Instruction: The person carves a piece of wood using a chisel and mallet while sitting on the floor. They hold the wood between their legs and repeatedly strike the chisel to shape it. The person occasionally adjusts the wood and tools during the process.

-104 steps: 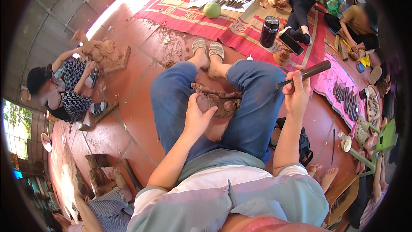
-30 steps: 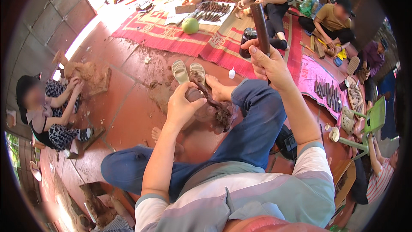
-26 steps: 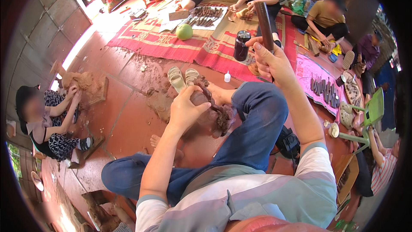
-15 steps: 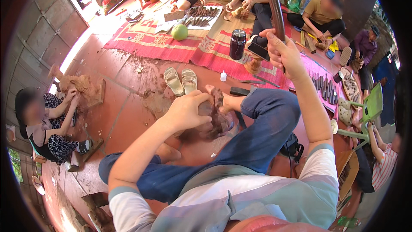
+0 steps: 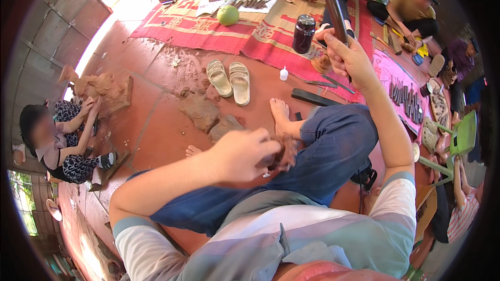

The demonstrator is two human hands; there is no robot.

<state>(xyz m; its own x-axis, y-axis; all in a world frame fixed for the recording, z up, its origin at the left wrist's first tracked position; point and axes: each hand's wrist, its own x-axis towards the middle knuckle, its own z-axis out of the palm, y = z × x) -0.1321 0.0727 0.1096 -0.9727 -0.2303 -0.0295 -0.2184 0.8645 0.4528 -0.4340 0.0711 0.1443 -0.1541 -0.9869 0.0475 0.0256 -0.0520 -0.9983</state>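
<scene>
My left hand (image 5: 245, 156) is curled over my lap, closed round a brown carved wooden piece (image 5: 284, 154) with a knobbly, uneven outline. Motion blur and my fingers hide part of it. Raised to the right, my right hand (image 5: 350, 58) grips a dark, smooth wooden stick (image 5: 336, 14) that points up and away from me. The stick is apart from the carved piece. Beyond my left hand, a flat brown stone-like block (image 5: 200, 112) lies on the tiled floor among wood crumbs.
Beige sandals (image 5: 240, 83), a small white bottle (image 5: 284, 74) and a dark flat bar (image 5: 314, 97) lie ahead. A black flask (image 5: 303, 34) and green round fruit (image 5: 228, 15) stand on the red mat (image 5: 260, 47). Several people work around; one sits left beside a carving (image 5: 101, 91).
My left hand has lifted the carved piece from beside my foot toward my lap, baring the foot and the block. My right hand still holds the stick up, slightly farther right.
</scene>
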